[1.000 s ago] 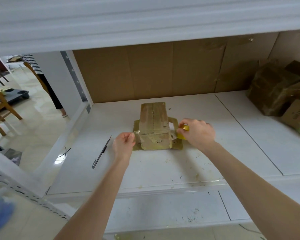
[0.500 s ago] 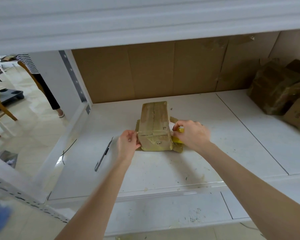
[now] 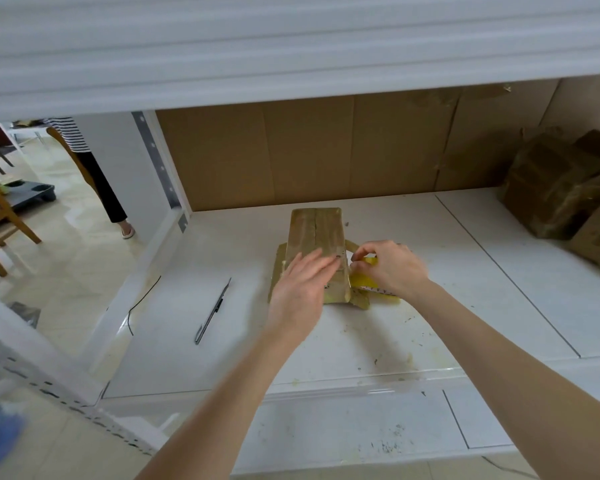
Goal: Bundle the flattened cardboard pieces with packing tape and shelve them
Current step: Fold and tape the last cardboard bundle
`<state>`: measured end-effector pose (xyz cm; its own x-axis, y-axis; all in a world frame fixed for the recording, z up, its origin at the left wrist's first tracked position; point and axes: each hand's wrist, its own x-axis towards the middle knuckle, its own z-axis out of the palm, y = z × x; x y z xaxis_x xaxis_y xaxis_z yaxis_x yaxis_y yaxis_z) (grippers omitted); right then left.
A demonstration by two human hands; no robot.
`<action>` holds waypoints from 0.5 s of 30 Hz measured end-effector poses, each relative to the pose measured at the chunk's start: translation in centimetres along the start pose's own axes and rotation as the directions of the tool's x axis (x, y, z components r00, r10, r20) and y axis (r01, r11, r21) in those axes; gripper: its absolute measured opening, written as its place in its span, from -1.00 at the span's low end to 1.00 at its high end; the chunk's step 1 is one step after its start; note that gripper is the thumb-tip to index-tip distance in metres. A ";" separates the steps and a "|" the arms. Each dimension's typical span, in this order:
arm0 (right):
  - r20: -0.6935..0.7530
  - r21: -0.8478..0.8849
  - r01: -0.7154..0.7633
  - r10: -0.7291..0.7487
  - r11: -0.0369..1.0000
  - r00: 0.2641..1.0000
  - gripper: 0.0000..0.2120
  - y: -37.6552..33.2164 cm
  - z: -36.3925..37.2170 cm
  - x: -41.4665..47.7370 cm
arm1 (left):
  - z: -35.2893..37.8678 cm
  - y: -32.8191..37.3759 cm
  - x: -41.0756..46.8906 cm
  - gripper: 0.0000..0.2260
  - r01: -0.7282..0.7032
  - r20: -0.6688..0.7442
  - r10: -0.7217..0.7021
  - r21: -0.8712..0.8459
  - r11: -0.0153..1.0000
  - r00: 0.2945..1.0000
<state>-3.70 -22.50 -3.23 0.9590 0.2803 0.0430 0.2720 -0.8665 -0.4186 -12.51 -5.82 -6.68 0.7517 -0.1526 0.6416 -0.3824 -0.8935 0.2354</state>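
A taped brown cardboard bundle [image 3: 315, 233] lies on the white shelf [image 3: 430, 271], with flat cardboard sticking out beneath it on both sides. My left hand [image 3: 300, 285] lies flat over the bundle's near end, fingers straight and pressing on its top. Right beside it, my right hand [image 3: 390, 268] grips a yellow tape roll [image 3: 361, 280] against the bundle's right side, thumb and fingers curled around it. Most of the roll is hidden under that hand.
A grey utility knife [image 3: 212, 311] lies on the shelf to the left. Taped cardboard bundles and a box [image 3: 561, 192] are stacked at the back right. Cardboard lines the shelf's back wall. A person's legs [image 3: 101, 185] stand on the floor at the left, near wooden chairs.
My left hand has moved from pinching at the bundle's left edge up onto its top, now flat. My right hand with the tape roll stays at the right side.
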 end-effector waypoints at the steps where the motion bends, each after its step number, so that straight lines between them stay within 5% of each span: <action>1: 0.015 0.019 0.027 -0.027 0.999 1.000 -0.88 0.3 -0.2 0.0 | 0.4 0.0 0.2 -0.61 0.038 0.109 -0.043 0.044 0.998 0.993; 7: 0.080 0.120 0.077 -0.087 0.990 0.993 -0.43 3.8 -2.3 -1.3 | 1.2 -1.8 0.6 -0.60 0.090 0.269 -0.138 0.182 0.979 0.953; 11: 0.156 0.241 0.107 -0.147 0.965 0.977 -0.54 5.2 -2.7 -2.1 | 2.0 -1.6 0.7 -0.59 0.088 0.274 -0.155 0.243 0.966 0.949; 15: 0.031 0.047 0.058 -0.060 0.997 0.998 -0.65 4.4 -1.9 -2.3 | 2.2 -1.6 0.6 -0.60 0.105 0.256 -0.159 0.210 0.972 0.954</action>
<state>-4.53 -27.71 -3.45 0.9381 0.3441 0.0402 0.3234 -0.8282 -0.4578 -10.25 -5.42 -8.28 0.9151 -0.1118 0.3875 -0.1795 -0.9733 0.1432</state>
